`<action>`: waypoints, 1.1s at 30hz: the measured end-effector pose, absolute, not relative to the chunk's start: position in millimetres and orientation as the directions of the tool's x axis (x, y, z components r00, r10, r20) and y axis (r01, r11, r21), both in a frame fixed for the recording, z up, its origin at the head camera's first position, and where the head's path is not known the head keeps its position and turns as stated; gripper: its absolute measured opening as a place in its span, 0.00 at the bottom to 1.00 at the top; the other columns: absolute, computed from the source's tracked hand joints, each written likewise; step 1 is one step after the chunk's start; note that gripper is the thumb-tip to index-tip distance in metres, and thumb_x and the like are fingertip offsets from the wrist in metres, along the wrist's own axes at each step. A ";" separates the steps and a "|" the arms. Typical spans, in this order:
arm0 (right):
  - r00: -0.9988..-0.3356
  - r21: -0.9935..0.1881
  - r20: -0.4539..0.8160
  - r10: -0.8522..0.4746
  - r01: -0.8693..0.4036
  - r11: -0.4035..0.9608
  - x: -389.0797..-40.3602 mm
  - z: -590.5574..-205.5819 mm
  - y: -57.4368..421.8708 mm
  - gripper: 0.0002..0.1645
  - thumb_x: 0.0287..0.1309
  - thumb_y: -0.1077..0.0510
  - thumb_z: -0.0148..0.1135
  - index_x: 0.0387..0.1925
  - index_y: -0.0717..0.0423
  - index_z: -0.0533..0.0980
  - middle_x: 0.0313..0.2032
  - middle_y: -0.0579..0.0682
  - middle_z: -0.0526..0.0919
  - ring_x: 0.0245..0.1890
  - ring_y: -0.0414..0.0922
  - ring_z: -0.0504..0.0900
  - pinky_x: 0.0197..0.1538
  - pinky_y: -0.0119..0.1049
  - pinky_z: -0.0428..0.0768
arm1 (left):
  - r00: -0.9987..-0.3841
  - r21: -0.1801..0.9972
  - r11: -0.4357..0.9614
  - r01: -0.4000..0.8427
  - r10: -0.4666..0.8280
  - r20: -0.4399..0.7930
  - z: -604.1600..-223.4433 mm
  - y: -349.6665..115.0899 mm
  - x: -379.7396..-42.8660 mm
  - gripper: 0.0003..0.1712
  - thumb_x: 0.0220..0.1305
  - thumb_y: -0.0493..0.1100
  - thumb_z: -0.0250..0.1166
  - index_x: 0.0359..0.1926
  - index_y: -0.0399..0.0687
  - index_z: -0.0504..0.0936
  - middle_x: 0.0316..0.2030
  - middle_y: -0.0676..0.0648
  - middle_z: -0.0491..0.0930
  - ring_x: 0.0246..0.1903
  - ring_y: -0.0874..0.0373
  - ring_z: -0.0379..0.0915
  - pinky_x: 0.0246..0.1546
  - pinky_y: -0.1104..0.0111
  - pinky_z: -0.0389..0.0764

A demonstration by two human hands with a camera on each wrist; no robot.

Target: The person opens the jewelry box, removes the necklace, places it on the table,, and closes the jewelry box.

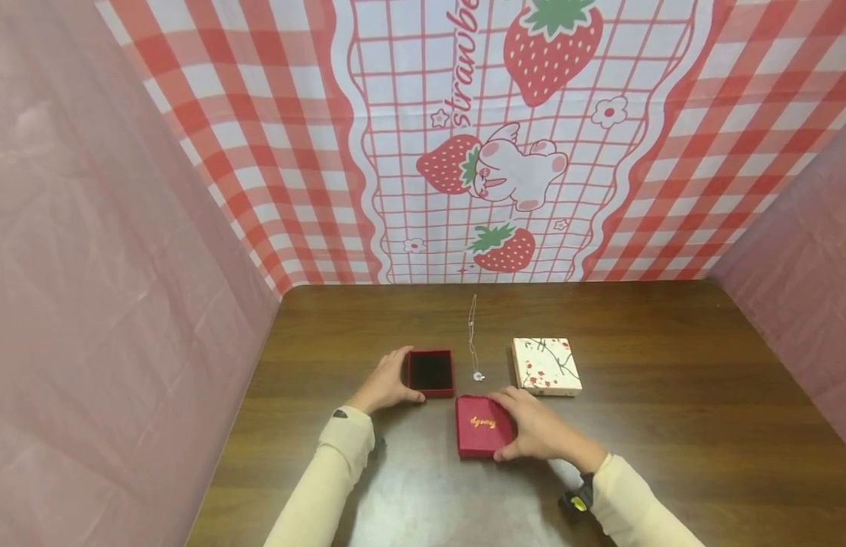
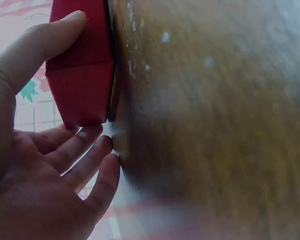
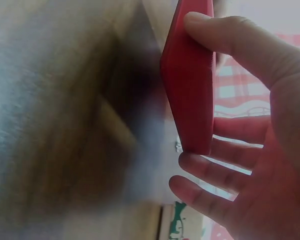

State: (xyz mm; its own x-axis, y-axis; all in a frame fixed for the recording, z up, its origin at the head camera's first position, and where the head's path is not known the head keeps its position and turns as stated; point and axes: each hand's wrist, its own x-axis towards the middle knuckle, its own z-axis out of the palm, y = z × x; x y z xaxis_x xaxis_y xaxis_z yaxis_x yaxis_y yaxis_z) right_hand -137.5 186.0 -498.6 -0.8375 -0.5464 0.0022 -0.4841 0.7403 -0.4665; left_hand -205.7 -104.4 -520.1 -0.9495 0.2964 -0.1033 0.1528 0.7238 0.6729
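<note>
My left hand holds a small red box base by its near and far sides, thumb at the near one. The base lies on the table with its black lining facing up. In the left wrist view the thumb presses one red wall and the fingertips meet another. My right hand grips a red box lid with gold lettering, thumb on the near side, fingers at the far side. A dark blurred shadow lies beside the lid in the right wrist view.
A fine silver necklace with a round pendant lies stretched out beyond the lid. Right of it sits a cream box with a blossom pattern. A strawberry-print cloth hangs behind the wooden table, pink cloth at the sides.
</note>
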 end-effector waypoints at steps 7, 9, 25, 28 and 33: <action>-0.851 -0.459 0.022 -0.524 -0.475 0.751 -146.6 -489.4 186.3 0.55 0.27 0.48 0.83 0.60 0.65 0.71 0.53 0.56 0.78 0.51 0.52 0.78 0.54 0.53 0.78 | -0.951 0.662 0.733 0.155 0.292 -0.101 -519.8 -104.5 -206.5 0.59 0.38 0.47 0.81 0.71 0.42 0.61 0.69 0.37 0.65 0.69 0.39 0.58 0.68 0.46 0.62; -0.856 -0.463 0.016 -0.517 -0.465 0.755 -149.2 -486.8 186.4 0.55 0.28 0.48 0.83 0.61 0.65 0.71 0.53 0.56 0.78 0.51 0.52 0.78 0.54 0.53 0.78 | -0.950 0.662 0.734 0.155 0.294 -0.104 -519.6 -104.6 -206.7 0.59 0.38 0.47 0.81 0.71 0.42 0.61 0.69 0.37 0.65 0.69 0.39 0.57 0.68 0.45 0.61; -0.861 -0.476 0.022 -0.509 -0.457 0.752 -166.6 -472.8 180.3 0.55 0.31 0.46 0.82 0.62 0.63 0.69 0.55 0.58 0.76 0.54 0.54 0.77 0.55 0.55 0.78 | -0.947 0.665 0.732 0.149 0.300 -0.118 -518.8 -104.6 -206.2 0.59 0.39 0.46 0.81 0.71 0.42 0.60 0.69 0.37 0.65 0.69 0.39 0.57 0.68 0.45 0.62; -0.860 -0.478 0.017 -0.509 -0.454 0.751 -169.2 -471.3 178.7 0.55 0.32 0.46 0.82 0.63 0.63 0.69 0.56 0.58 0.76 0.54 0.54 0.76 0.55 0.55 0.78 | -0.946 0.667 0.730 0.150 0.301 -0.117 -518.6 -104.8 -206.4 0.59 0.38 0.46 0.81 0.71 0.42 0.60 0.69 0.37 0.65 0.69 0.39 0.57 0.68 0.45 0.62; -0.854 -0.479 0.030 -0.519 -0.468 0.742 -174.6 -468.3 174.4 0.54 0.33 0.46 0.82 0.63 0.63 0.69 0.56 0.57 0.75 0.54 0.54 0.76 0.55 0.55 0.78 | -0.947 0.670 0.728 0.147 0.298 -0.117 -518.2 -105.9 -206.4 0.59 0.39 0.47 0.81 0.71 0.42 0.60 0.69 0.37 0.65 0.69 0.39 0.57 0.68 0.45 0.62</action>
